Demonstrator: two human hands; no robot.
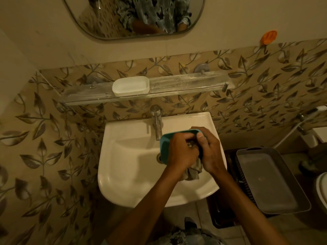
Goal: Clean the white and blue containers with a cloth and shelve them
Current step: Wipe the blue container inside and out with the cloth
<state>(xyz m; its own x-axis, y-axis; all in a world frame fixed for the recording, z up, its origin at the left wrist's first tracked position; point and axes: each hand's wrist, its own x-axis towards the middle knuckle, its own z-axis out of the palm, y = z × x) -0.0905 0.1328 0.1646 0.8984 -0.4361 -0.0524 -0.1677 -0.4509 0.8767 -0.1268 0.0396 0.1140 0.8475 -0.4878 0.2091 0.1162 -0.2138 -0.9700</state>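
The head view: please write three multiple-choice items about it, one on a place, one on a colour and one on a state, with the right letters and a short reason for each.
1. Where does the white container stand?
A. on the floor
B. on the glass shelf
C. on a chair

2. What colour is the container that the person holds?
A. orange
B. white
C. blue

3. What is the state of that container?
A. held over the sink with a cloth in it
B. standing on the shelf
C. lying upside down on the floor

Answers:
1 B: it sits on the shelf on the wall.
2 C: the blue container shows a blue rim and side.
3 A: the left hand holds the cloth in it, and the right hand grips its rim.
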